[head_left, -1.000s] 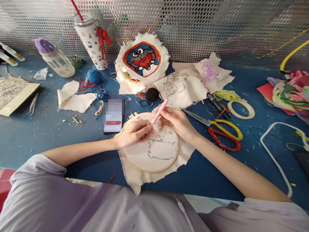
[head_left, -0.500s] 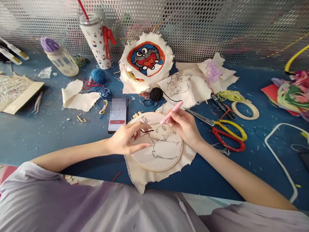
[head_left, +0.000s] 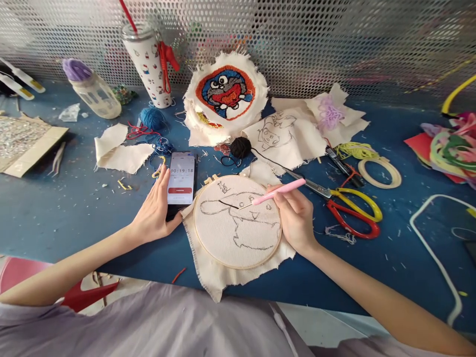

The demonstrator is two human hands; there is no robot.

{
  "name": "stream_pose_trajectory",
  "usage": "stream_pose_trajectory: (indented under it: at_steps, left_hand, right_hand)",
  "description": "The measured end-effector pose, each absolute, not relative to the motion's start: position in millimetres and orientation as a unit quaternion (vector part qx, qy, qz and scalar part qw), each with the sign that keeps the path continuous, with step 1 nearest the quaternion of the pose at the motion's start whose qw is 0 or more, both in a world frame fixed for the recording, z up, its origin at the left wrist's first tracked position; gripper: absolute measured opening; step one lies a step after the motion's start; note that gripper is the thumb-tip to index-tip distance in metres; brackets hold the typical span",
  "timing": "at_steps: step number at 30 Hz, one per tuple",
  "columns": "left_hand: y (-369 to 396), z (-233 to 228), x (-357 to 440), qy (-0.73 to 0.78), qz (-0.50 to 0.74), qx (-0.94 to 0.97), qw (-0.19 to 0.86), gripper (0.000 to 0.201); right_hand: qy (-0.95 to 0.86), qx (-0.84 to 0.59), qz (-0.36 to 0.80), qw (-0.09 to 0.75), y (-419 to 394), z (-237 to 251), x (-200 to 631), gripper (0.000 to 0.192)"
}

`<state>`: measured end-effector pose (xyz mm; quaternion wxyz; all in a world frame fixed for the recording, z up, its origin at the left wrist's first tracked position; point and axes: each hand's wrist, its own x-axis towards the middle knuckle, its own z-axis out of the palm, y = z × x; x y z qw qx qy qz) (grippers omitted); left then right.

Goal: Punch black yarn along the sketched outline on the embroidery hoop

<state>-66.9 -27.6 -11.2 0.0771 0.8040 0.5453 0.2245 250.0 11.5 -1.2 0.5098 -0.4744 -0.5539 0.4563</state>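
A pink punch needle is gripped in my right hand, its metal shaft slanting down to the left over the hooped cloth. Black yarn trails from the needle's tip across the cloth; more runs from its back end toward a black yarn ball. The wooden embroidery hoop holds cream cloth with a pencilled long-eared animal on it. My left hand is open, fingers extended, at the left edge of a phone that shows a running time. Whether it touches the phone I cannot tell.
Scissors with red and yellow handles lie right of the hoop, near a small empty hoop. Behind stand a finished punched piece and a tumbler. Blue yarn and cloth scraps lie left.
My left hand has left the hoop and the black yarn and moved left to the phone. My right hand has shifted slightly right and down, with the punch needle tilted flatter.
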Motion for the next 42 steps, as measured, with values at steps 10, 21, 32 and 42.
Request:
stream_pose_trajectory:
  at_steps: [10, 21, 32, 42]
  left_hand:
    - [-7.8, -18.5, -56.9, 0.607, 0.241, 0.754, 0.069, 0.103]
    - [21.1, -23.4, -63.2, 0.632, 0.261, 0.728, 0.043, 0.088]
    - [15.6, 34.5, -49.9, 0.499, 0.398, 0.767, 0.062, 0.032]
    - [28.7, 28.4, 7.4, 0.405, 0.337, 0.568, 0.632, 0.044]
  right_hand:
    - [-0.531, -0.475, 0.46, 0.53, 14.8, -3.8, 247.3, 0.01]
    - [-0.505, -0.462, 0.483, 0.546, 31.3, -2.1, 225.8, 0.01]
    - [-0.491, -0.449, 0.52, 0.535, 50.6, 18.1, 219.7, 0.017]
    - [-0.47, -0.451, 0.591, 0.476, 74.1, 22.3, 206.5, 0.023]
